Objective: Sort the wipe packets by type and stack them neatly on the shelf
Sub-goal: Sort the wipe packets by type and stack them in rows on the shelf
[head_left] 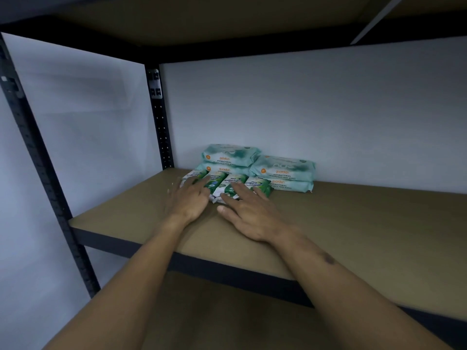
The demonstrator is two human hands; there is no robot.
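Note:
Two stacks of large pale-green wipe packets stand against the back wall of the brown shelf (353, 223): the left stack (230, 157) and the right stack (284, 173), each two high. In front of them lies a row of several small green-and-white wipe packets (222, 184), side by side. My left hand (188, 200) lies flat with straight fingers on the left packets of the row. My right hand (249, 213) lies flat too, its fingers resting on the right packets. Both hands cover the near ends of the small packets.
A black metal upright (160, 117) stands at the back left corner and another (45, 173) at the front left. The shelf above (227, 26) hangs low overhead. A lower shelf board (227, 311) shows beneath my arms. Bare board stretches to the right of the packets.

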